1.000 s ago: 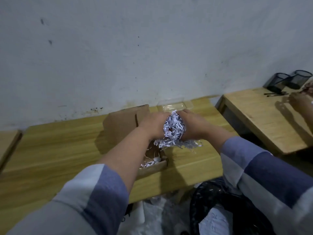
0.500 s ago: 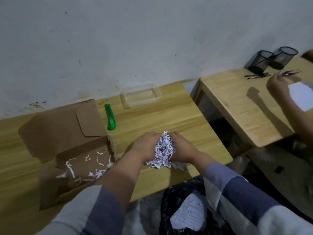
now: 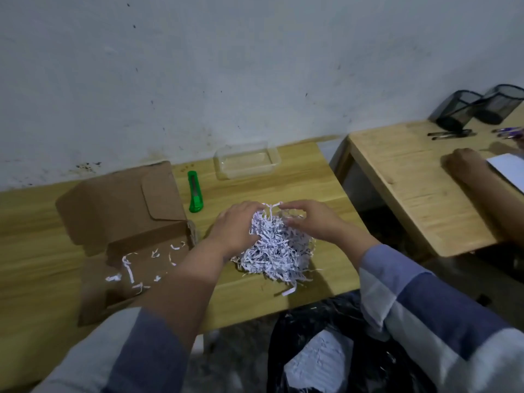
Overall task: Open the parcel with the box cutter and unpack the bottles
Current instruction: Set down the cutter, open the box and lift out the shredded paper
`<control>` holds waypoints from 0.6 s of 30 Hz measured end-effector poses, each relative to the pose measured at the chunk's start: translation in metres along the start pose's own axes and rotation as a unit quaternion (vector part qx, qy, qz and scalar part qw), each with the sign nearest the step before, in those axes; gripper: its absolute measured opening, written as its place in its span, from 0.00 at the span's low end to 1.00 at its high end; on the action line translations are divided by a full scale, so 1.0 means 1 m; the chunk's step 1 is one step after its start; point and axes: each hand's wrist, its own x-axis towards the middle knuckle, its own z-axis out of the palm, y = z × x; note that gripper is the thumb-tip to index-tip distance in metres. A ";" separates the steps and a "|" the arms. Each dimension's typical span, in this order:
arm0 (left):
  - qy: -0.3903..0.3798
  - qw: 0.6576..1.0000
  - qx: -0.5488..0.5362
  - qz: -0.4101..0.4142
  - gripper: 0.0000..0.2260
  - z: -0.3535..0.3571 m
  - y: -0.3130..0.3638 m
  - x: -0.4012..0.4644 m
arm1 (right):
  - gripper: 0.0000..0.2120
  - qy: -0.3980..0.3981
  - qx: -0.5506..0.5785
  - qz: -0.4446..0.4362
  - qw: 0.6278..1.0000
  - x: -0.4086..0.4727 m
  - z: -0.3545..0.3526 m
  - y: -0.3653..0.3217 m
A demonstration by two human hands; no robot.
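A heap of white shredded paper point(image 3: 276, 252) lies on the wooden table point(image 3: 283, 188), right of the open brown cardboard parcel point(image 3: 93, 211). My left hand point(image 3: 234, 226) digs into the heap's left side with curled fingers. From the right, my right hand point(image 3: 310, 222) curls over its top. Both hands grip the paper near the strands that stick up. The parcel's lid is folded back, and a few loose paper strips lie inside. The green box cutter point(image 3: 195, 195) lies untouched behind the hands. No bottle shows; whether one is inside the heap is hidden.
A clear plastic tray point(image 3: 246, 161) stands by the wall. A black bag point(image 3: 317, 330) with white paper in it sits under the table's front edge. On a second table point(image 3: 402, 177) to the right are another person's hand point(image 3: 467, 165), pens and two mesh pen holders point(image 3: 459, 109).
Both hands carried the wad of shredded paper out of the parcel to the right and set it on the table, where it has spread into a loose heap.
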 end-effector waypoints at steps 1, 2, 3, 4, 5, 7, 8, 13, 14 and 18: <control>0.027 1.000 -0.012 -0.006 0.25 0.002 0.003 -0.003 | 0.21 -0.002 0.001 0.000 1.000 -0.002 0.005 -0.001; 0.050 0.999 -0.015 -0.011 0.22 0.006 0.006 -0.006 | 0.20 -0.014 -0.013 -0.003 1.000 -0.003 0.012 -0.002; 0.065 0.998 -0.011 -0.016 0.18 0.011 0.008 -0.009 | 0.21 -0.027 -0.047 -0.008 0.998 -0.005 0.021 -0.001; 0.070 0.997 -0.005 -0.021 0.16 0.017 0.008 -0.011 | 0.21 -0.031 -0.081 -0.012 0.996 -0.006 0.029 0.001; 0.064 0.998 0.002 -0.028 0.14 0.023 0.007 -0.013 | 0.20 -0.013 -0.101 -0.010 0.995 -0.006 0.036 0.004; 0.042 0.998 0.025 -0.043 0.14 0.034 0.003 -0.014 | 0.16 0.042 -0.060 0.028 0.997 -0.002 0.045 0.012; 0.041 0.997 0.036 -0.053 0.15 0.039 0.000 -0.014 | 0.14 0.064 -0.018 0.057 0.996 -0.001 0.047 0.015; 0.054 0.992 0.031 -0.109 0.18 0.042 -0.011 -0.010 | 0.12 0.129 0.064 0.116 0.983 0.003 0.054 0.020; 0.049 0.992 0.014 -0.116 0.19 0.043 -0.013 -0.010 | 0.12 0.136 0.078 0.130 0.979 0.004 0.056 0.021; 0.045 0.988 -0.051 -0.142 0.22 0.044 -0.016 -0.012 | 0.15 0.129 0.123 0.197 0.964 0.001 0.054 0.024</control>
